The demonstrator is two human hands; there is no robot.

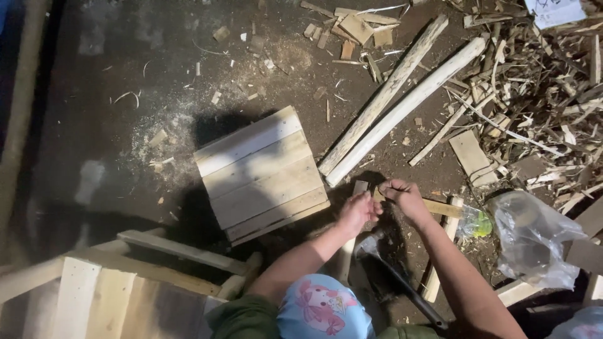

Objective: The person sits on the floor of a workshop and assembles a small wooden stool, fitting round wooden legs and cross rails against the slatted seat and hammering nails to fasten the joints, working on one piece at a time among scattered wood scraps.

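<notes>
Dirt floor (pixel 113 125) fills the frame, dark, littered with sawdust and chips. Scrap pile (pixel 540 94) of splinters and offcuts takes the upper right. Slatted frame (pixel 113 282) of pale boards sits lower left, partly cut off by the frame edge. Slatted panel (pixel 260 174), four or five boards side by side, lies flat at centre, tilted slightly. Two long poles (pixel 396 103) run diagonally from upper right down to just right of the panel, side by side and touching. Clear plastic bag (pixel 531 238) sits at right, something round and something green-yellow inside, can't tell what. Hammer (pixel 396 276) lies on the floor at bottom centre between the forearms, dark handle running toward lower right, head near the left wrist. Thin sticks (pixel 443 251) lie by the right forearm.

Left hand (pixel 357 212), just right of the panel's lower corner, fingers curled shut, pinching a small wood piece (pixel 360 187). Right hand (pixel 407 198) just beside it, fingers closed around one end of a flat stick (pixel 443 208) that runs off to the right. Hands nearly touching; whether piece and stick meet is hidden by the fingers.
</notes>
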